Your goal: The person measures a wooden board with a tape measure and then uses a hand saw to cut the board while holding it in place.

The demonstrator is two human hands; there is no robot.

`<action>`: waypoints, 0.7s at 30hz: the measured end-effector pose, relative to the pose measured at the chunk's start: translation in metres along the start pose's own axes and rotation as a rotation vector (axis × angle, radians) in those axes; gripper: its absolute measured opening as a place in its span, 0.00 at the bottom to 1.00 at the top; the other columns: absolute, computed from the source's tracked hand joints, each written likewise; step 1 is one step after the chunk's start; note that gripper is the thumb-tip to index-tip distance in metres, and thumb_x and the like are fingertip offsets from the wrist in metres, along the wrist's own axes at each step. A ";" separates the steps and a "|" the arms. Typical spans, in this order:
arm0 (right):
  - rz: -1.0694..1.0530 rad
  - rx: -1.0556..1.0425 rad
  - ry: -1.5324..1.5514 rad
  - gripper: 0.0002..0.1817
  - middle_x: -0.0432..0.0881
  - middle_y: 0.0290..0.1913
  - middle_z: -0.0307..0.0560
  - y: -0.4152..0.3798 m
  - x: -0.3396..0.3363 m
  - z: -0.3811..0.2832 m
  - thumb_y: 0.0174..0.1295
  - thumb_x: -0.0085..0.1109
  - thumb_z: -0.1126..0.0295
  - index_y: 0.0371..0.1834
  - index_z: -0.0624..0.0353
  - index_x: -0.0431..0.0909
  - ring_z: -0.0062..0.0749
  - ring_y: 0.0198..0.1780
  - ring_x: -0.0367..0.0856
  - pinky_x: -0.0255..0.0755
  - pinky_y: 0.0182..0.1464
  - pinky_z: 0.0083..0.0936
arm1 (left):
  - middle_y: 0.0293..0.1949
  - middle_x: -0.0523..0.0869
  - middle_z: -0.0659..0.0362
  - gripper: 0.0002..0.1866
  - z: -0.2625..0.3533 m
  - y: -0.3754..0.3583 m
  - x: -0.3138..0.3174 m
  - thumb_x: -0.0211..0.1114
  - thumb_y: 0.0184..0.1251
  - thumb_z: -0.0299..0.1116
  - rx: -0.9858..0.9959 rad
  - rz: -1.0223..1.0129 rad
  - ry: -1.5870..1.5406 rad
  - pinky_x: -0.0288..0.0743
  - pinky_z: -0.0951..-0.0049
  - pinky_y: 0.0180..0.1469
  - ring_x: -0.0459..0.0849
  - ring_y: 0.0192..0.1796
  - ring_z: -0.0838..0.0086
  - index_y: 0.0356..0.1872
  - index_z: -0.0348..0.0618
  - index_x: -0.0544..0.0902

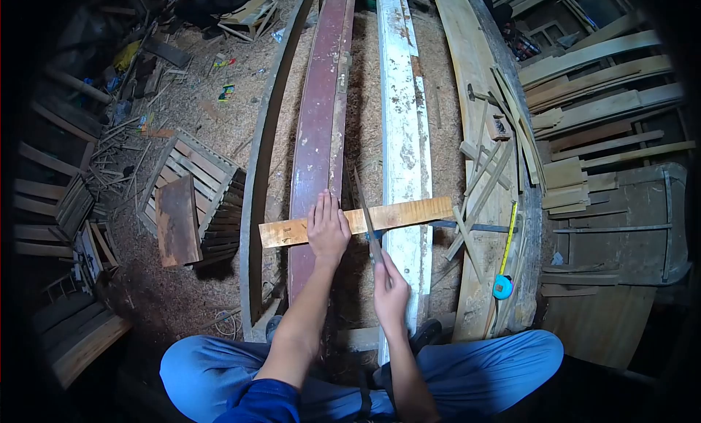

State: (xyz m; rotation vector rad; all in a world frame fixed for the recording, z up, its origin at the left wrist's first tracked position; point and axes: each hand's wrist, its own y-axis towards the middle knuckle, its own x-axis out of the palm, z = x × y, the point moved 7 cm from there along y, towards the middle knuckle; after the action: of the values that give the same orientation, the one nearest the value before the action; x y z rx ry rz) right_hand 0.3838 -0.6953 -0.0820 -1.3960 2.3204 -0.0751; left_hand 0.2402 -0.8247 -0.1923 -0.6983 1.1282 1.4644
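Note:
A narrow wooden board (420,210) lies crosswise over a dark red painted beam (315,145) and a white paint-flecked beam (400,131). My left hand (328,229) lies flat on top of the board, fingers stretched forward, over the red beam. In my right hand (391,295) is the handle of a handsaw, gripped with the index finger pointing along it. The saw's thin blade (361,193) crosses the board just right of my left hand, over the gap between the beams. Dark pencil-like marks show near the board's left end.
On the right bench plank (475,72) lie a tape measure (502,286) with its yellow strip out, a hammer (482,94) and several thin wood strips. A slatted wooden crate (191,197) stands at left on the shavings-covered floor. Stacked boards (599,76) fill the right side.

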 end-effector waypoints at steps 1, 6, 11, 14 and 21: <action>0.003 0.003 0.003 0.22 0.87 0.65 0.64 -0.002 -0.001 0.001 0.81 0.58 0.69 0.71 0.73 0.78 0.37 0.66 0.86 0.77 0.68 0.32 | 0.76 0.79 0.50 0.24 0.001 -0.002 0.001 0.53 0.80 0.37 0.004 -0.003 0.001 0.60 0.56 0.82 0.75 0.80 0.62 0.68 0.37 0.83; -0.020 -0.077 -0.082 0.23 0.87 0.65 0.62 -0.028 -0.022 0.017 0.82 0.58 0.69 0.72 0.73 0.77 0.37 0.65 0.86 0.76 0.68 0.31 | 0.78 0.77 0.52 0.25 -0.001 -0.001 0.004 0.51 0.81 0.39 -0.006 -0.031 0.018 0.60 0.57 0.83 0.72 0.81 0.63 0.71 0.38 0.81; 0.033 0.029 0.055 0.23 0.88 0.64 0.59 -0.015 -0.016 0.028 0.81 0.59 0.70 0.72 0.75 0.77 0.34 0.65 0.85 0.75 0.70 0.30 | 0.76 0.80 0.51 0.24 0.003 0.001 -0.002 0.52 0.80 0.37 0.007 -0.003 0.010 0.62 0.56 0.82 0.75 0.79 0.62 0.69 0.37 0.83; 0.034 -0.016 0.002 0.23 0.89 0.62 0.58 0.011 0.004 0.005 0.81 0.60 0.69 0.71 0.74 0.78 0.32 0.63 0.86 0.76 0.68 0.30 | 0.77 0.78 0.52 0.25 0.001 -0.002 0.002 0.52 0.81 0.38 0.000 -0.028 0.027 0.61 0.57 0.82 0.73 0.80 0.63 0.70 0.38 0.82; 0.029 -0.033 -0.075 0.20 0.88 0.63 0.63 -0.036 -0.035 0.027 0.80 0.58 0.71 0.68 0.73 0.81 0.42 0.66 0.87 0.77 0.68 0.34 | 0.75 0.80 0.51 0.23 0.001 0.001 -0.002 0.53 0.80 0.37 0.000 0.026 0.002 0.62 0.56 0.82 0.75 0.79 0.62 0.67 0.38 0.84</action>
State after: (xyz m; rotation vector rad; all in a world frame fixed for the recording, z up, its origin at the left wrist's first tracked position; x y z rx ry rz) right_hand 0.4383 -0.6788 -0.0857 -1.3570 2.2886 0.0238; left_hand 0.2401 -0.8248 -0.1895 -0.6875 1.1431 1.4858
